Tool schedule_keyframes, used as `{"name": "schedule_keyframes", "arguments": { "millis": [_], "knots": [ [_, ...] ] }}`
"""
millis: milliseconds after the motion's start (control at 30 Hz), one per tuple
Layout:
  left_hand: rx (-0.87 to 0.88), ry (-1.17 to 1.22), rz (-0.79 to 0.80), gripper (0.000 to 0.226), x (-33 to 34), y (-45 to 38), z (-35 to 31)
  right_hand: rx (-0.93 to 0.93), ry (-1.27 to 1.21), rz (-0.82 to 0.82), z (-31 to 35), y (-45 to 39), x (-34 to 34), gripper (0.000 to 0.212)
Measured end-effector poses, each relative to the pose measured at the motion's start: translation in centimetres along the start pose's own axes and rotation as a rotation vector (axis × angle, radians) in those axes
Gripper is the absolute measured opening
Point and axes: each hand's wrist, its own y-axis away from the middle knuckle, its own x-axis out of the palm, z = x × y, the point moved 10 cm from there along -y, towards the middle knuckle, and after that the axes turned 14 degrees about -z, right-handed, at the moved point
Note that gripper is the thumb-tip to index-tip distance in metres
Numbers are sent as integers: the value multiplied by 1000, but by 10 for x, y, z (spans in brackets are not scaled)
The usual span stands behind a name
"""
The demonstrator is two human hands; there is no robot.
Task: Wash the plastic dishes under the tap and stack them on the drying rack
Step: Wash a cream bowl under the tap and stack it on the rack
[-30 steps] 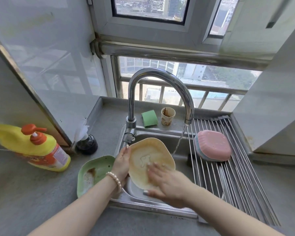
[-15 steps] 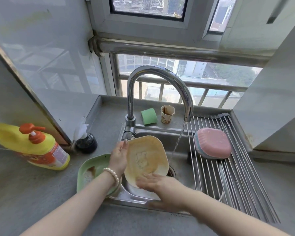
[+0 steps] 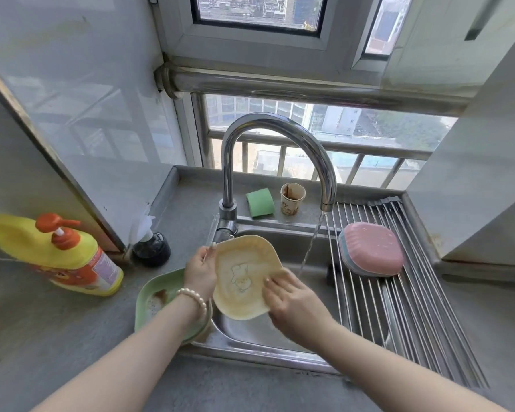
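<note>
1. I read this as the scrubbing step: my left hand (image 3: 199, 273) grips the left rim of the cream dish (image 3: 244, 276), fingers curled round its edge, over the sink (image 3: 283, 248).
2. My right hand (image 3: 292, 298) lies on the dish's right face with fingers fairly straight, rubbing rather than grasping.
3. The dish is tilted up, its hollow face toward me, long axis running near to far.
4. Water from the tap (image 3: 280, 138) falls just right of the dish, missing it.
5. Next, I judge, shift it right into the stream, then carry it to the drying rack (image 3: 414, 307), where the pink dish (image 3: 372, 248) tops a stack.
6. A soiled green dish (image 3: 158, 289) waits on the left.
</note>
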Motion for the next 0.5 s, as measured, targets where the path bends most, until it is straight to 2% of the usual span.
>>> {"name": "schedule_keyframes", "arguments": {
  "millis": [100, 167, 233, 300, 367, 433, 500],
  "knots": [
    [-168, 25, 65, 38, 1, -12, 18, -76, 164, -53, -1, -2, 0, 31],
    [-327, 163, 145, 32, 9, -1, 27, -90, 147, -107, 10, -2, -4, 21],
    [-458, 352, 249, 23, 23, 27, 28, -15, 82, -124, 15, -9, -11, 25],
    [-518, 488, 279, 38, 34, 56, 34, 103, 32, -131, 17, -17, -12, 35],
    [-546, 600, 152, 40, 28, 69, 40, 178, 4, -197, 24, -21, -19, 31],
    [-511, 593, -39, 32, 12, 62, 47, 168, -129, -333, 37, -15, -24, 10],
    [-365, 492, -89, 32, 0, 45, 40, 139, -268, -448, 38, -3, -28, 31]
  ]
}}
